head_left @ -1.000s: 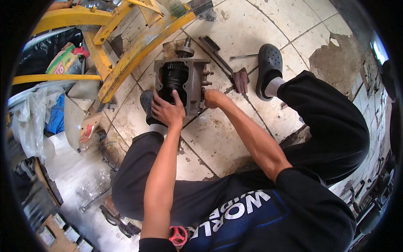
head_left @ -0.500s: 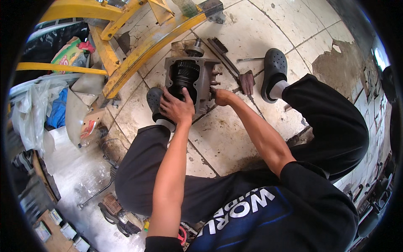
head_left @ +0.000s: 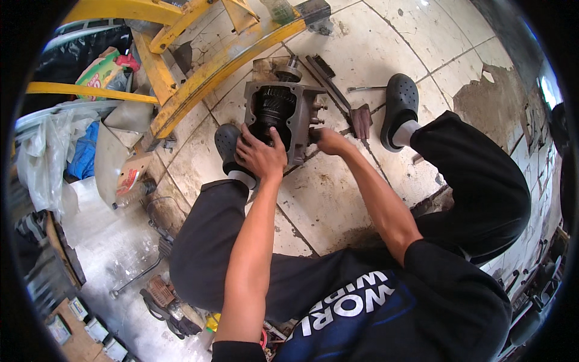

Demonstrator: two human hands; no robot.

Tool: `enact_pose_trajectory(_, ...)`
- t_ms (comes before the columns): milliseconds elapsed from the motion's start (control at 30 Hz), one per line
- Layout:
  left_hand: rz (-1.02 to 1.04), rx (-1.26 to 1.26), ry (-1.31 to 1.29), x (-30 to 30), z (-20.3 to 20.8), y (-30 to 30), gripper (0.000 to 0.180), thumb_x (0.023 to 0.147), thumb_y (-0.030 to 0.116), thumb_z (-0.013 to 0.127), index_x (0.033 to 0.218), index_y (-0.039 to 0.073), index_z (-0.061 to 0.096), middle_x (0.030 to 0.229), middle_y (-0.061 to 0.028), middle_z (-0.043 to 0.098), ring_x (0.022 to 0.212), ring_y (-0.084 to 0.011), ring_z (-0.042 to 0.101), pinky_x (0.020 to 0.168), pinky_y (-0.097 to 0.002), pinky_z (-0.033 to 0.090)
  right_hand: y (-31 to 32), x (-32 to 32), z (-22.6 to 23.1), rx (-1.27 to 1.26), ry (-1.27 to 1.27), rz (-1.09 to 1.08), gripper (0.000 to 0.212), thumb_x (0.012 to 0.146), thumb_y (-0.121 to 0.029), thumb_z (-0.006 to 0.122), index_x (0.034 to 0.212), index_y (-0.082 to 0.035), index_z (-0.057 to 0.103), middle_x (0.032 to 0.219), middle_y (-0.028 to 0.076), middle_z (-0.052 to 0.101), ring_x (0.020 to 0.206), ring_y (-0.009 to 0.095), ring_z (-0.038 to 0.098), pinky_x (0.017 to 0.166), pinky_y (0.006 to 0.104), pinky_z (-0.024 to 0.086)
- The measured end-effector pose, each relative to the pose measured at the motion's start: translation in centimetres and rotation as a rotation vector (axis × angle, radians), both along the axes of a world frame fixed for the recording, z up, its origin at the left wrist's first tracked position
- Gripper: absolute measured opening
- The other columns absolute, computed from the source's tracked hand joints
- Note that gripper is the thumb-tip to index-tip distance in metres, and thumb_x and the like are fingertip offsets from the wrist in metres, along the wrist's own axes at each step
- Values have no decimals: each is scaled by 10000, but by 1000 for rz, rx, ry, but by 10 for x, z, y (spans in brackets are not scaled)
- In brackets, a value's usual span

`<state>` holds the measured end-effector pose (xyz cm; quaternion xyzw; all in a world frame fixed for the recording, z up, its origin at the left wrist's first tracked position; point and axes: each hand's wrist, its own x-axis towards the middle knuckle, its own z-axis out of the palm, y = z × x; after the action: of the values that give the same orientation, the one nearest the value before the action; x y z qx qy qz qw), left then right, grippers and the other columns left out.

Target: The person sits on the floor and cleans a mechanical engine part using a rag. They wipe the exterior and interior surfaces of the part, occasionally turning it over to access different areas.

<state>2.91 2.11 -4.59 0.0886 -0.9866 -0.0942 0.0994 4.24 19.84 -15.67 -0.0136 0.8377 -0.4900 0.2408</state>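
Note:
A grey metal gearbox housing (head_left: 300,125) stands on the tiled floor between my feet. Dark gears (head_left: 274,110) show through its open top, and a shaft with a round collar (head_left: 288,71) sticks out at the far end. My left hand (head_left: 264,158) grips the housing's near left part, fingers over the edge and thumb reaching into the opening. At the right side wall, below several short studs (head_left: 318,113), my right hand (head_left: 332,142) is closed around a small dark thing that its fingers mostly hide.
Beyond the housing lie a dark brush (head_left: 322,66), a brown rag-like piece (head_left: 360,120) and a thin metal tool (head_left: 367,88). A yellow steel frame (head_left: 223,69) crosses the far left. A clear plastic bottle (head_left: 134,194) and a long-handled wrench (head_left: 136,279) lie at left.
The whole view has shifted slightly, so the housing and both hands appear a little further right. Both hands keep nearly the same places on the housing.

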Motion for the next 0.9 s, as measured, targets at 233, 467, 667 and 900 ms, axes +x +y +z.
enact_pose_trajectory(233,43,-30,10,11,3,-9,739,880,524,551,1441,100,326,1299,-239,452,1224,-406,426,1047,-583,274,-38,22,58,397,-67,88,270,759,-107,573,964,37,674,961,262,683,929,378,680,798,461,548)
enact_pose_trajectory(467,46,-40,-1,6,-1,-7,744,885,553,513,1447,104,322,1310,-242,446,1241,-400,417,1058,-586,263,-10,33,11,-124,-92,-214,374,757,-91,520,1084,45,641,1056,289,654,1011,430,629,866,452,509)
enact_pose_trajectory(667,53,-31,-7,7,1,-10,753,881,553,518,1446,94,327,1321,-246,441,1253,-387,407,1070,-590,249,-18,18,87,381,-167,25,298,788,-148,542,992,10,689,1039,236,678,996,384,653,857,430,528)
enact_pose_trajectory(900,61,-57,-7,8,2,-8,762,877,575,511,1444,96,337,1314,-247,447,1248,-397,415,1062,-583,254,0,-2,51,371,52,410,246,818,-186,560,948,-46,715,981,176,697,935,370,662,777,434,533)
